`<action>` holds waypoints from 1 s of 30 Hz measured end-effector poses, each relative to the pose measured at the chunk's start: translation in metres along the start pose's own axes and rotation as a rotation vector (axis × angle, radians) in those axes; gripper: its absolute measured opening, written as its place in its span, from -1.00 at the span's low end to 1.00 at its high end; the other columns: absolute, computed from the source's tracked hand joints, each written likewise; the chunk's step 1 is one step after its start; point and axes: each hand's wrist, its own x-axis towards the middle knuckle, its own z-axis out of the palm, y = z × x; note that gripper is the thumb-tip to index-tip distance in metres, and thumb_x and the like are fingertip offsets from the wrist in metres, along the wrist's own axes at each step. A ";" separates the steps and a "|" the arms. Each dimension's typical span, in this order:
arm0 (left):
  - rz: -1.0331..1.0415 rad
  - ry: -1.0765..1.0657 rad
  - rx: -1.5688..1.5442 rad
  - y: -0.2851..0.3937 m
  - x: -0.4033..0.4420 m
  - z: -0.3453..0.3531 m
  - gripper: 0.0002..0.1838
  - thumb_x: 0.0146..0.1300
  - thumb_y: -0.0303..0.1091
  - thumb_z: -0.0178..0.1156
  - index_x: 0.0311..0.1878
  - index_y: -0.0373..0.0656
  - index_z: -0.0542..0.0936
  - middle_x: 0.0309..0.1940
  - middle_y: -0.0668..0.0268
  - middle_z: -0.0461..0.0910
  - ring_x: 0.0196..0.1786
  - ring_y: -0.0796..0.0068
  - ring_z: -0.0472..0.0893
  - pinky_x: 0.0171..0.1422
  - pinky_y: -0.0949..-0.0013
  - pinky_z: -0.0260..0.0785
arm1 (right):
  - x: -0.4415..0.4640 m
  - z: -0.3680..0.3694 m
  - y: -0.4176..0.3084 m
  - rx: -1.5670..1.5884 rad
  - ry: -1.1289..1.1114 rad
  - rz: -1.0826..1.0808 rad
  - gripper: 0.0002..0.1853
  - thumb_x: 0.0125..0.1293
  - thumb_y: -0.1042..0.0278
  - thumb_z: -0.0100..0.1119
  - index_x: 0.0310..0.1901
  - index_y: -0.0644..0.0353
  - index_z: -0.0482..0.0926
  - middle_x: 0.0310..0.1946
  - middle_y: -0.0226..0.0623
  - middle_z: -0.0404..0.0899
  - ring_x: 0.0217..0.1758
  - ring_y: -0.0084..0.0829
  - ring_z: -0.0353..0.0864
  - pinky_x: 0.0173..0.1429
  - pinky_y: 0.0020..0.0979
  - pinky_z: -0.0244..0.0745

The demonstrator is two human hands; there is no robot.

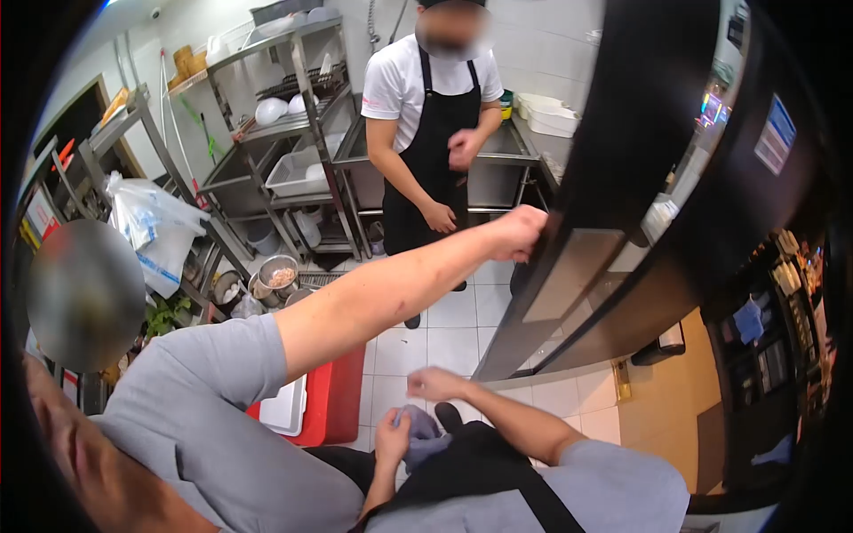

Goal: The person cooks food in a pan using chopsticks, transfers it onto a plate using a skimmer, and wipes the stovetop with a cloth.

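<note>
Low in the view, my left hand is closed around a grey-blue cloth, which hangs in front of my black apron. My right hand is held out above the cloth, apart from it. Its fingers are curled in, and I cannot see whether anything is inside them. A co-worker in grey at my left stretches an arm across my view, and that co-worker's closed hand is at the edge of a dark door.
Facing me stands another person in a black apron. Metal shelves with bowls and trays line the left. A red bin with a white lid is beside the co-worker. White floor tiles lead to the door.
</note>
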 end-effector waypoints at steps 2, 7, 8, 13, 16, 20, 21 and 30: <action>0.010 0.047 0.004 -0.011 0.034 0.000 -0.68 0.30 -0.17 0.16 -0.17 -0.29 0.60 -0.38 0.02 0.64 -0.25 0.14 0.62 -0.12 0.20 0.41 | 0.022 -0.040 0.023 -0.315 0.091 0.084 -0.75 0.23 0.15 0.22 -0.20 0.15 0.64 -0.18 -0.21 0.68 -0.04 -0.15 0.64 0.08 -0.07 0.46; -0.085 0.062 0.019 -0.002 0.124 -0.011 -0.77 0.26 -0.27 0.20 -0.29 -0.29 0.63 -0.51 0.30 0.58 -0.42 0.56 0.47 -0.30 0.35 0.32 | 0.008 -0.036 0.131 -0.867 -0.597 0.696 -0.55 0.36 0.18 0.06 0.28 -0.06 0.49 0.37 -0.26 0.36 0.42 -0.02 0.29 0.29 0.47 0.07; -0.096 0.074 0.100 -0.016 0.142 -0.007 -0.70 0.23 -0.20 0.18 -0.19 -0.27 0.64 -0.37 0.10 0.62 -0.25 0.31 0.57 -0.12 0.25 0.38 | -0.005 -0.038 0.115 -0.642 -0.718 0.787 -0.54 0.36 0.19 0.06 0.29 -0.05 0.48 0.39 -0.25 0.32 0.40 0.03 0.30 0.26 0.50 0.07; -0.271 -0.148 0.255 -0.047 0.184 -0.012 -0.60 0.16 -0.11 0.18 -0.07 -0.22 0.67 -0.20 -0.08 0.67 -0.05 0.04 0.66 0.07 0.15 0.45 | -0.004 0.032 0.204 -0.753 -0.797 1.061 -0.61 0.35 0.25 0.12 0.19 0.04 0.57 0.18 -0.18 0.54 0.16 0.09 0.54 0.06 0.51 0.35; -0.143 -0.195 0.429 -0.060 0.188 -0.031 -0.63 0.16 -0.13 0.20 -0.09 -0.21 0.68 -0.28 -0.06 0.68 -0.13 0.07 0.69 -0.02 0.14 0.47 | -0.015 0.043 0.170 -0.581 -0.543 1.027 -0.65 0.32 0.31 0.16 0.12 0.12 0.62 0.09 -0.14 0.61 0.05 0.11 0.61 0.02 0.46 0.42; -0.362 -0.426 0.270 -0.059 0.211 -0.041 -0.65 0.18 -0.16 0.19 -0.08 -0.20 0.68 -0.30 -0.02 0.68 -0.17 0.09 0.69 -0.04 0.17 0.48 | -0.015 0.050 0.169 -0.713 -0.784 1.112 -0.65 0.29 0.31 0.21 0.09 0.19 0.63 0.04 -0.19 0.64 0.01 0.04 0.64 -0.01 0.37 0.48; -0.272 -0.431 0.355 -0.062 0.216 -0.045 -0.65 0.18 -0.16 0.19 -0.09 -0.20 0.68 -0.31 -0.02 0.68 -0.17 0.09 0.69 -0.03 0.18 0.47 | -0.017 0.059 0.175 -0.662 -0.814 1.181 -0.66 0.29 0.31 0.23 0.08 0.18 0.64 0.02 -0.21 0.65 -0.01 0.03 0.64 -0.02 0.35 0.50; -0.096 -0.459 0.317 -0.066 0.269 -0.052 -0.64 0.16 -0.15 0.21 -0.09 -0.21 0.68 -0.31 0.00 0.69 -0.19 0.16 0.69 -0.04 0.21 0.47 | -0.110 0.133 0.209 -0.187 -1.011 1.305 -0.64 0.39 0.12 0.03 0.05 0.16 0.63 -0.03 -0.15 0.67 0.00 -0.11 0.68 -0.14 0.03 0.66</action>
